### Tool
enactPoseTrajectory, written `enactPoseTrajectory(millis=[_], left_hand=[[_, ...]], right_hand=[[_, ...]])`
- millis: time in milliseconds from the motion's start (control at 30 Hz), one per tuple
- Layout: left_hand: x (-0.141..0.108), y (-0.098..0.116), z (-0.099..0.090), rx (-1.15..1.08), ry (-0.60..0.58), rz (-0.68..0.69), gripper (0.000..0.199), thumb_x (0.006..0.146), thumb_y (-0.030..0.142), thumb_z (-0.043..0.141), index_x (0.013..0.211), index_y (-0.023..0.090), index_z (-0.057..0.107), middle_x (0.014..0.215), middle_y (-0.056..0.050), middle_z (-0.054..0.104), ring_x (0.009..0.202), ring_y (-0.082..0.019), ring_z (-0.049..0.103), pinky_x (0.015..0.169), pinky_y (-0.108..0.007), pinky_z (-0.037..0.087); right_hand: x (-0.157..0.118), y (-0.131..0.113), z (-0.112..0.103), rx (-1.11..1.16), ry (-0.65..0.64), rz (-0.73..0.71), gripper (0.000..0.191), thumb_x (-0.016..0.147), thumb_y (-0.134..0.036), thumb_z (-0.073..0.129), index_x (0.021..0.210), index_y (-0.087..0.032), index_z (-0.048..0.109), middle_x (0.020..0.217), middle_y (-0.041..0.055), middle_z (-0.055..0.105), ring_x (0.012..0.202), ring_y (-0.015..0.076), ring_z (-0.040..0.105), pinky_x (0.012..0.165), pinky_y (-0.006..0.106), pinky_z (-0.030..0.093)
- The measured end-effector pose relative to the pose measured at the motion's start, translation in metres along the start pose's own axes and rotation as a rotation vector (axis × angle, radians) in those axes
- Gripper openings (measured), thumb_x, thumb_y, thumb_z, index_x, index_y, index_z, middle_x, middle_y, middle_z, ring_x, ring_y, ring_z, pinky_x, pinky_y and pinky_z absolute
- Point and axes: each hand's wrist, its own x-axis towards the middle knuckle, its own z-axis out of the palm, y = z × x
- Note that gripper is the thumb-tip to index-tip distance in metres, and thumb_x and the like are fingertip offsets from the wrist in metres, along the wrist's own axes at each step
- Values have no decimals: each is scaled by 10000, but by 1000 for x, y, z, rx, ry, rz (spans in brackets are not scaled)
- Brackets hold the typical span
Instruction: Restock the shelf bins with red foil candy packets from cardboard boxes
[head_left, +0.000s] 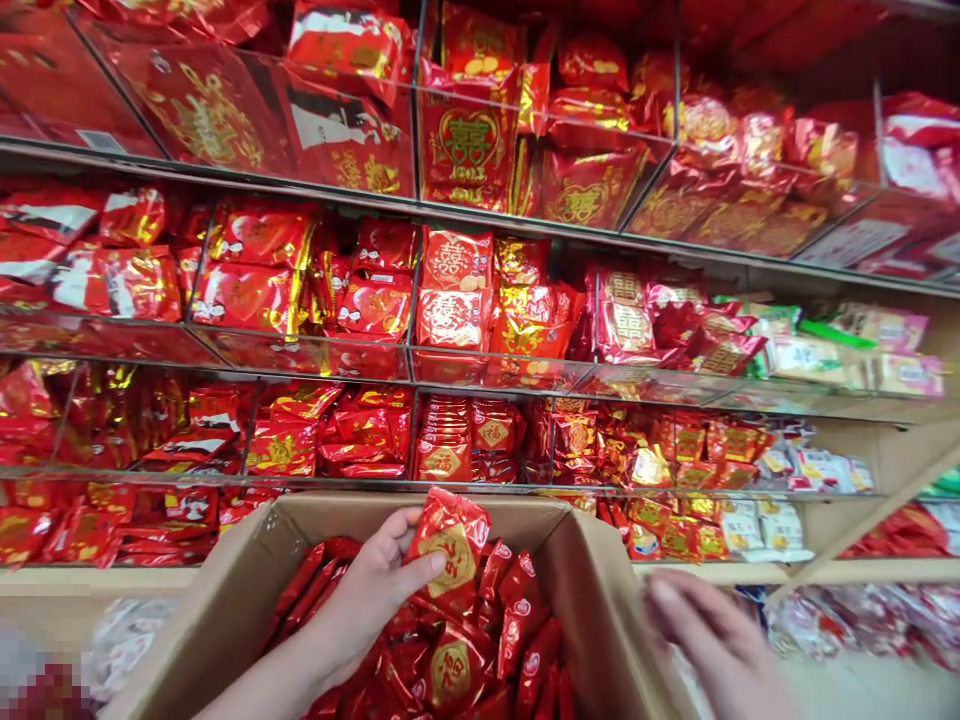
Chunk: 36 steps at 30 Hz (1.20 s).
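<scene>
My left hand (pixel 390 565) is closed on a red snack packet (pixel 454 545) with a gold diamond and a red character, thumb across its front. It holds the packet above an open cardboard box (pixel 600 560). More red packets (pixel 455 672) of the same look lie heaped inside the box, some on edge. My right hand (pixel 709 635) is smeared by motion just right of the box's right wall, fingers stretched loosely, with nothing visible in them. My left forearm covers part of the heap.
Tiered shelves with clear dividers (pixel 411 300) rise ahead, filled with red and gold packets. A matching stack of packets (pixel 444 440) stands in a lower compartment behind the box. White packets (pixel 765 525) sit lower right. Wrapped goods (pixel 825 620) lie below the wooden ledge (pixel 817 572).
</scene>
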Motion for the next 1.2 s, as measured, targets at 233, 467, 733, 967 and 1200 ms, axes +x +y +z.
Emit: enactPoseTrajectory(millis=[233, 467, 733, 967, 1200], left_hand=[[-16, -12, 0, 60, -121, 19, 380, 667, 277, 709, 1012, 243, 555, 1080, -25, 651, 1025, -229, 575, 887, -355, 458], [-16, -9, 2, -83, -70, 41, 437, 674, 307, 697, 1074, 226, 542, 1105, -52, 638, 1046, -245, 566, 935, -385, 423], [-11, -11, -4, 156, 92, 29, 431, 655, 395, 655, 1010, 230, 476, 1031, -57, 582, 778, -188, 598, 710, -336, 469], [-10, -26, -9, 357, -57, 59, 268, 705, 309, 546, 950, 210, 504, 892, -17, 565, 676, -130, 517, 661, -278, 396], [1, -62, -21, 527, -258, -17, 221, 681, 310, 566, 869, 203, 522, 513, 103, 333, 478, -78, 309, 466, -203, 218]], right_hand=[[9, -59, 125, 245, -704, 17, 323, 672, -450, 677, 685, -152, 554, 588, -33, 517, 534, 72, 454, 546, 211, 379], [-1, -53, 130, 496, -734, 256, 337, 686, -459, 670, 823, -173, 553, 731, -10, 573, 600, 83, 499, 577, 213, 393], [61, -93, 129, -456, -383, -500, 215, 850, -312, 434, 969, -165, 535, 935, 68, 626, 842, 174, 573, 741, 282, 424], [145, -115, 162, -1343, -193, -492, 220, 858, -162, 417, 1010, -131, 573, 1004, 150, 622, 964, 245, 568, 748, 337, 437], [181, -85, 195, -1424, -353, -535, 203, 857, -280, 505, 992, -147, 578, 1044, 63, 584, 1015, 198, 524, 854, 403, 423]])
